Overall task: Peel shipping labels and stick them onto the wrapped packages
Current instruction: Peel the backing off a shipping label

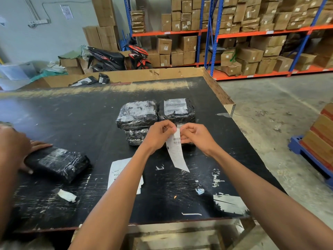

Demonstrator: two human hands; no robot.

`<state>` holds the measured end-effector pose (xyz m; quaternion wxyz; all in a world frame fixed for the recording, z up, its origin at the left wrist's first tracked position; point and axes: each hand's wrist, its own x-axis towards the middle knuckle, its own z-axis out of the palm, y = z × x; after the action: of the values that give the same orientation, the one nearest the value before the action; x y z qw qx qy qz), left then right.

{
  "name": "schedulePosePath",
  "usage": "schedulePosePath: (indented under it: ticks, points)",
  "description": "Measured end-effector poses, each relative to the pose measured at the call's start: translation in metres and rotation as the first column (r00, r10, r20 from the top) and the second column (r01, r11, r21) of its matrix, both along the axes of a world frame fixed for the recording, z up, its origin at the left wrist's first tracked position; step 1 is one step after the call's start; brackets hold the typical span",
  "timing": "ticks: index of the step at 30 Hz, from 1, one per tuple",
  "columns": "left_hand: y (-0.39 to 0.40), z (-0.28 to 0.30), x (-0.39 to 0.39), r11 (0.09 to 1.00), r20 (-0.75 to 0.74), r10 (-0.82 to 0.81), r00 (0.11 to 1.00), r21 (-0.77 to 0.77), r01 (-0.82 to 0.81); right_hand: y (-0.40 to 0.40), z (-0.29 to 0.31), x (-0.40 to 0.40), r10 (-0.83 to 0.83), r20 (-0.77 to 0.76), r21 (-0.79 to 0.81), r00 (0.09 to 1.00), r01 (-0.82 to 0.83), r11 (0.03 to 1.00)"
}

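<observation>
Far left, another person's hand (pixel 21 150) is resting on a black wrapped package (pixel 57 164) lying flat on the black tabletop (pixel 81 116), fingers laid along its far edge. Just in front of that package a small crumpled scrap of paper (pixel 65 195) is sitting on the scratched surface.

Moving toward the middle, a sheet of labels (pixel 117 170) is lying flat on the tabletop, partly hidden under the left forearm. Beyond it, a stack of wrapped packages (pixel 137 114) is sitting near the centre, with a second wrapped package (pixel 177 110) touching it on the right side; both have a pale label area on top.

In front of those, the left hand (pixel 158 134) is pinching the top edge of a shipping label (pixel 175 150) between thumb and curled fingers. The right hand (pixel 195 135) is doing the same from the other side, fingers curled in and pinching the top corner. The label is hanging down between the two hands in the air above the tabletop, barcode near the top, its lower end curling toward the camera.

Off to the right, blue and orange shelving (pixel 252 31) is holding loads of cardboard boxes, and a blue pallet (pixel 306 152) is sitting on the concrete floor.
</observation>
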<state>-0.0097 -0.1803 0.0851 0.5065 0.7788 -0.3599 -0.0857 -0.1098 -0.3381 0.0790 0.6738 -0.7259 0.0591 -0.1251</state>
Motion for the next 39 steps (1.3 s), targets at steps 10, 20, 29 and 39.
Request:
schedulePosePath:
  ticks: [10,20,29,39]
  points:
    - [0.002,-0.001,0.002,0.997,0.079,0.007,0.997,0.072,-0.012,-0.001,-0.004,-0.001,0.003,-0.001,-0.042,1.000,-0.003,0.999]
    - [0.001,0.002,0.000,0.996,0.101,0.005,0.995,0.083,-0.013,-0.004,-0.006,0.001,0.005,0.001,-0.158,1.000,-0.005,0.987]
    - [0.000,0.008,-0.007,1.000,0.000,-0.009,1.000,0.005,0.009,-0.004,-0.005,0.005,0.012,-0.003,-0.156,1.000,-0.012,0.988]
    - [0.002,0.007,-0.002,1.000,0.007,-0.008,1.000,0.008,0.008,-0.004,-0.007,0.009,0.013,-0.013,-0.166,1.000,-0.015,0.986]
